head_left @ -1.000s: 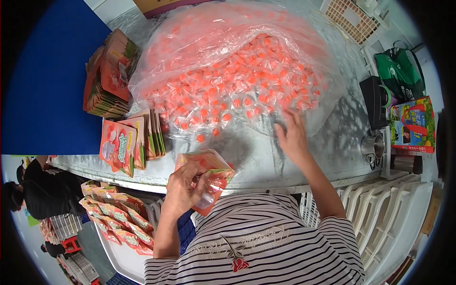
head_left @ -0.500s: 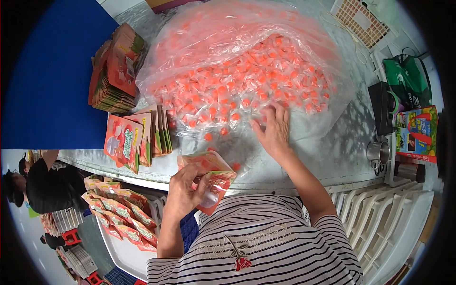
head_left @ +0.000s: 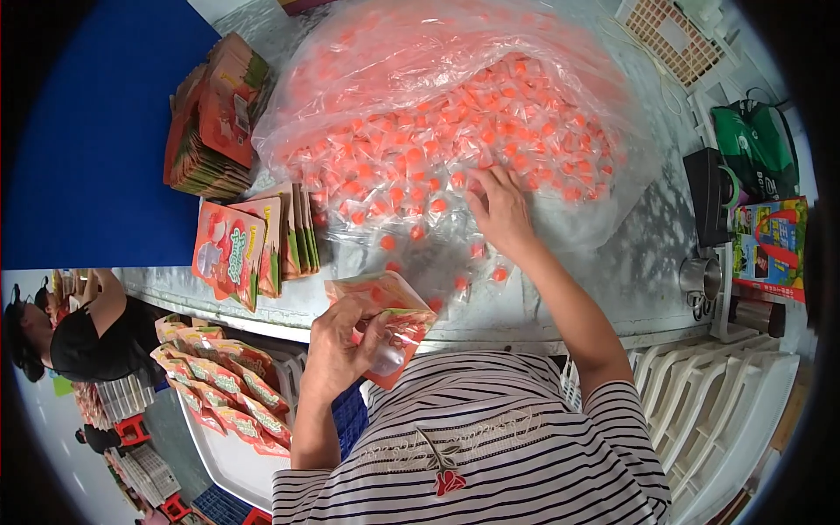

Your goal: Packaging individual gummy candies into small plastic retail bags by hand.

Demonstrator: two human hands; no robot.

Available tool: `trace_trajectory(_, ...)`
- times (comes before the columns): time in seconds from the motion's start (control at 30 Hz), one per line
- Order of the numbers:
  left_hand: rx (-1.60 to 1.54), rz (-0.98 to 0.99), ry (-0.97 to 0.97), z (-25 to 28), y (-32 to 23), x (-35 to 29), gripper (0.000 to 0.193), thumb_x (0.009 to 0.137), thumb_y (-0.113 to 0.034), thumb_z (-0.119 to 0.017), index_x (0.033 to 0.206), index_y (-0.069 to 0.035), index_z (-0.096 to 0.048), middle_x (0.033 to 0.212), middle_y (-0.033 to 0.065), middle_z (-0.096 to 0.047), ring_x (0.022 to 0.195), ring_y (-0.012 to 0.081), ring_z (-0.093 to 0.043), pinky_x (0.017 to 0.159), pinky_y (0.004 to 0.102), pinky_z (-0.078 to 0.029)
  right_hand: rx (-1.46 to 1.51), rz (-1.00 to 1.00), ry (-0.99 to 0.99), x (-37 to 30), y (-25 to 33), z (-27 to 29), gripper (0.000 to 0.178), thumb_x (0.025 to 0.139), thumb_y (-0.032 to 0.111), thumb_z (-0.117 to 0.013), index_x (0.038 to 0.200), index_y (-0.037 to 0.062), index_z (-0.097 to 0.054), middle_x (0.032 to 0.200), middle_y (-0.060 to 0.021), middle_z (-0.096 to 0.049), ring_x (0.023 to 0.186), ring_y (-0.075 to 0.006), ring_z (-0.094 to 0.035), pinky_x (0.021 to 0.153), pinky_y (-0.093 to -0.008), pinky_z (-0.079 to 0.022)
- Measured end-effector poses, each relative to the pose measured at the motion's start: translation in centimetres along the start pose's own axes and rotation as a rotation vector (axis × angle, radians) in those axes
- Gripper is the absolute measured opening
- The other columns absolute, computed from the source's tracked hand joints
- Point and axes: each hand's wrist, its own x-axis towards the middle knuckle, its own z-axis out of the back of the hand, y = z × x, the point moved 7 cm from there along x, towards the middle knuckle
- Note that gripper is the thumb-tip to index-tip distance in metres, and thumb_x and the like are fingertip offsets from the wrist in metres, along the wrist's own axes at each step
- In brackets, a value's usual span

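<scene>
My left hand (head_left: 343, 343) grips an orange-red pouch (head_left: 385, 302) near the table's front edge, its fingers and thumb closed on the side. The pouch is tilted and has a clear window low down. My right hand (head_left: 505, 208) reaches to the near edge of a heap of small wrapped orange-red candies (head_left: 411, 157). Its thumb stands apart from its fingers, and the fingertips touch the candies. The heap spills from a large clear plastic bag (head_left: 350, 66). Between my hands, a few loose candies (head_left: 500, 274) lie on the grey table.
Flat pouches stand in a stack (head_left: 214, 131) and a leaning row (head_left: 229, 249) at left. Filled-looking pouches (head_left: 227, 381) sit on a white tray (head_left: 241, 477) below the table. A metal cup (head_left: 700, 278) is at right, above white racks (head_left: 700, 420). A person (head_left: 101, 337) works far left.
More loose candies now lie on the table near the pouch. My right hand has shifted slightly up and left against the heap. The left hand keeps its hold on the pouch.
</scene>
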Motion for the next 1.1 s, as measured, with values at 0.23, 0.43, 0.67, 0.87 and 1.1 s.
trace_trajectory(0.23,-0.017,0.049,-0.070,1.3,0.2,-0.7,0.009,0.085,-0.004,-0.068,0.086,0.002,-0.062,0.074,0.0092,-0.065,0.066,0.0140,-0.062,0.063,0.0274,-0.049,0.050,0.011,0.217,-2.4,0.1,1.3,0.026,0.083,0.011,-0.066,0.108,0.0042,-0.062,0.096,-0.0110,-0.062,0.085,-0.0323,-0.058,0.092,-0.0391,-0.043)
trace_trajectory(0.43,-0.025,0.077,-0.116,2.1,0.4,-0.3,0.011,0.086,-0.005,-0.068,0.082,0.002,-0.060,0.072,0.0078,-0.062,0.065,0.0127,-0.057,0.064,0.0265,-0.047,0.458,-0.157,0.176,-6.9,-0.3,5.0,0.029,0.089,0.007,-0.059,0.117,0.0026,-0.061,0.102,-0.0105,-0.066,0.091,-0.0198,-0.061,0.084,-0.0308,-0.047)
trace_trajectory(0.67,-0.019,0.081,-0.140,2.5,0.5,-0.2,0.012,0.085,-0.004,-0.068,0.081,0.002,-0.059,0.071,0.0069,-0.060,0.065,0.0122,-0.056,0.063,0.0259,-0.046,0.367,-0.141,0.203,-7.5,-0.3,4.5,0.038,0.088,0.012,-0.062,0.125,0.0032,-0.057,0.124,-0.0145,-0.057,0.107,-0.0221,-0.057,0.092,-0.0322,-0.046)
trace_trajectory(0.87,-0.071,0.126,-0.144,2.5,0.3,-0.6,0.012,0.085,-0.003,-0.068,0.081,0.003,-0.059,0.072,0.0072,-0.060,0.065,0.0124,-0.056,0.063,0.0259,-0.046,-0.112,0.019,0.363,-8.5,5.6,0.4,0.089,0.065,0.052,-0.080,0.135,0.0071,-0.049,0.148,-0.0197,-0.029,0.139,-0.0408,-0.020,0.113,-0.0567,-0.018)
trace_trajectory(1.1,-0.027,0.067,-0.113,1.8,0.3,-0.6,0.009,0.085,-0.003,-0.068,0.082,0.003,-0.061,0.073,0.0077,-0.062,0.066,0.0124,-0.059,0.062,0.0268,-0.047,-0.065,0.221,0.304,-11.3,7.7,-3.5,0.064,0.068,0.034,-0.075,0.123,0.0054,-0.057,0.142,-0.0202,-0.036,0.135,-0.0415,-0.026,0.110,-0.0568,-0.022)
